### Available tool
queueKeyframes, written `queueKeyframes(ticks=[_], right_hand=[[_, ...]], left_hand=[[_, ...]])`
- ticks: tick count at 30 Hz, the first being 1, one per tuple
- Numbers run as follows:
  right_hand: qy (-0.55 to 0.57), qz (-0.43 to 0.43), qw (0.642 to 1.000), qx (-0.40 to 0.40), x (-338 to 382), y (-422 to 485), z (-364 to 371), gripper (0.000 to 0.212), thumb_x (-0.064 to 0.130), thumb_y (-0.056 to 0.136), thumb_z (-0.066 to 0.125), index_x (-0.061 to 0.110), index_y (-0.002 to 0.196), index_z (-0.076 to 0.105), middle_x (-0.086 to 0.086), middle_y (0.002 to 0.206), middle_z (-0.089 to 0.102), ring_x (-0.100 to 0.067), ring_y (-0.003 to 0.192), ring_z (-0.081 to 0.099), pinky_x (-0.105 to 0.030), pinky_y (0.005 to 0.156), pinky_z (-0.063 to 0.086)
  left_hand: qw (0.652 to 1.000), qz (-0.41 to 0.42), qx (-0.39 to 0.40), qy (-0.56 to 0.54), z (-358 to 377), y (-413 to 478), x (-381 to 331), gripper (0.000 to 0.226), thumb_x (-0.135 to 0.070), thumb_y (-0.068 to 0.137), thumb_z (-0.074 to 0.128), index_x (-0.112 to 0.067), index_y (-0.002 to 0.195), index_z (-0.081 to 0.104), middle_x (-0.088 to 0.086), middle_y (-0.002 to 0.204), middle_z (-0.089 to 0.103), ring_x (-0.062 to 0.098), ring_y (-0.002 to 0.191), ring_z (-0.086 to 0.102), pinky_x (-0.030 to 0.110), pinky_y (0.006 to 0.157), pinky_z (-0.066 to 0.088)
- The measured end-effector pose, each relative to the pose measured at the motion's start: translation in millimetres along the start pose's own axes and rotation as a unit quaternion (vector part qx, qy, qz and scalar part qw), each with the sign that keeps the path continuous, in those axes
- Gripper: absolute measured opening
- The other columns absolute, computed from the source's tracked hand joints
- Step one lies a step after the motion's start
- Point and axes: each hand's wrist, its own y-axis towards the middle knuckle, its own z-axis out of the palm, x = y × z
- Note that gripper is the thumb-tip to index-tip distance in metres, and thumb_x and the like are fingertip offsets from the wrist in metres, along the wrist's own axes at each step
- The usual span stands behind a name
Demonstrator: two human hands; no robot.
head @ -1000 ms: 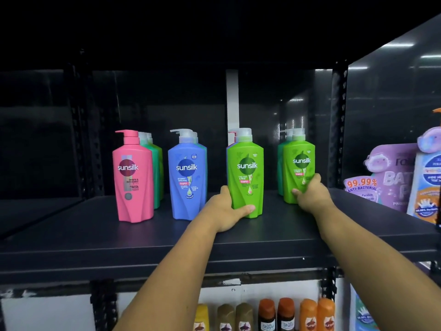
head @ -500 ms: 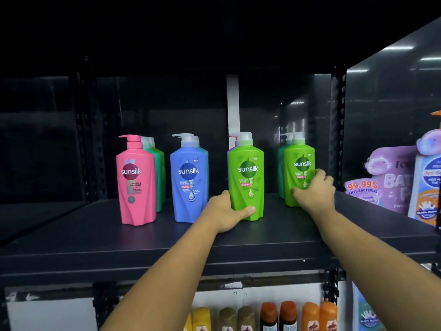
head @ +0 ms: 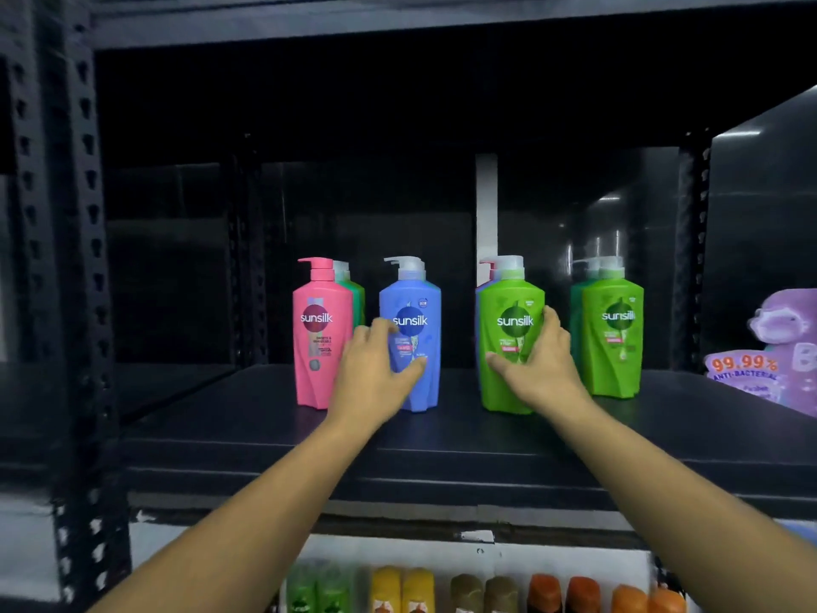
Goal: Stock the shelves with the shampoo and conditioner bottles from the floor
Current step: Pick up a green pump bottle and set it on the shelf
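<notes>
- Grips the blue bottle [head: 411, 303] with the left hand [head: 376, 378], fingers curled round its left flank and thumb laid across the lower front label.
- Grips the middle green bottle [head: 508, 298] with the right hand [head: 541, 365], fingers wrapped round its right flank beside the logo and thumb pressed on the lower front.
- Stands both bottles upright on the dark shelf [head: 442, 440], a little back from its front edge and about midway along it, with the pump spouts pointing left.
- Leaves a plain gap between the two held bottles.
- Flanked on the left by a pink bottle [head: 316, 347], just beside the blue one; cannot tell whether the left knuckles brush it.
- Flanked on the right by the right green bottle [head: 616, 347], apart from the right hand and set slightly further from the front edge.
- Backed by a second row, mostly hidden: a rear green bottle [head: 357, 298] behind the pink one, a pink-capped bottle [head: 486, 266] behind the middle green, and a rear right bottle [head: 576, 311] behind the right green.
- Bounded at the shelf's right end by a purple pack [head: 778, 329] with an orange "99.99%" print.
- Bounded at the left end by a perforated black post [head: 79, 303].
- Underneath, past the front edge: lower bottles [head: 402, 588] in green, yellow, brown and orange, blurred.
</notes>
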Motion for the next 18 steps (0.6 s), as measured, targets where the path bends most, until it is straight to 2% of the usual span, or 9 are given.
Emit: queueKeyframes(ticks=[2,4,5,7,11,14,18], right_hand=[[-0.017,-0.005,1.000,-0.002,-2,-3,5,0.120,0.033,0.075,0.087,0.023,0.158,0.002,-0.015,0.152,0.029,-0.038,0.137,0.038,-0.052,0.113,0.036],[-0.009,-0.015,1.000,0.009,-7,-5,7,0.126,0.025,0.076,0.088,0.024,0.159,-0.006,-0.017,0.154,0.027,-0.036,0.138,0.036,-0.046,0.114,0.034],[-0.003,-0.017,1.000,0.016,-8,-7,7,0.126,0.021,0.077,0.087,0.024,0.159,-0.009,-0.017,0.154,0.027,-0.034,0.136,0.038,-0.042,0.112,0.033],[0.006,-0.023,0.999,0.022,-10,-11,7,0.125,0.017,0.080,0.084,0.026,0.159,-0.011,-0.017,0.153,0.028,-0.031,0.131,0.043,-0.036,0.108,0.033],[0.007,-0.028,0.999,0.023,-11,-13,7,0.124,0.016,0.082,0.083,0.027,0.159,-0.014,-0.018,0.151,0.030,-0.029,0.124,0.048,-0.033,0.104,0.034],[0.005,-0.035,0.999,0.030,-10,-14,6,0.124,0.016,0.083,0.083,0.027,0.159,-0.014,-0.017,0.151,0.030,-0.020,0.114,0.045,-0.029,0.101,0.032],[-0.003,-0.044,0.999,0.030,-10,-14,5,0.123,0.014,0.083,0.082,0.025,0.159,-0.014,-0.017,0.151,0.030,-0.012,0.105,0.038,-0.023,0.099,0.028]], left_hand=[[0.997,-0.049,0.018,-0.058,1,3,6,0.075,-0.041,0.080,0.084,-0.019,0.137,0.041,0.001,0.129,0.051,0.020,0.117,0.050,0.038,0.098,0.047],[0.987,-0.088,0.063,-0.120,7,5,9,0.094,-0.044,0.072,0.088,-0.023,0.144,0.032,-0.001,0.136,0.051,0.018,0.124,0.052,0.041,0.104,0.048],[0.982,-0.096,0.083,-0.137,11,6,11,0.096,-0.046,0.068,0.090,-0.027,0.141,0.031,-0.004,0.135,0.053,0.017,0.123,0.054,0.041,0.105,0.049],[0.980,-0.095,0.102,-0.144,17,7,13,0.094,-0.042,0.063,0.093,-0.033,0.134,0.032,-0.010,0.128,0.057,0.014,0.118,0.058,0.040,0.101,0.052],[0.980,-0.081,0.111,-0.142,17,12,13,0.094,-0.022,0.069,0.094,-0.026,0.140,0.032,-0.010,0.128,0.058,0.013,0.114,0.061,0.032,0.096,0.051],[0.981,-0.075,0.114,-0.139,16,12,14,0.092,-0.021,0.071,0.093,-0.026,0.141,0.032,-0.010,0.128,0.058,0.012,0.112,0.060,0.028,0.092,0.048],[0.982,-0.077,0.117,-0.128,18,12,16,0.095,-0.023,0.071,0.093,-0.026,0.143,0.031,-0.008,0.131,0.058,0.015,0.115,0.061,0.033,0.097,0.051]])
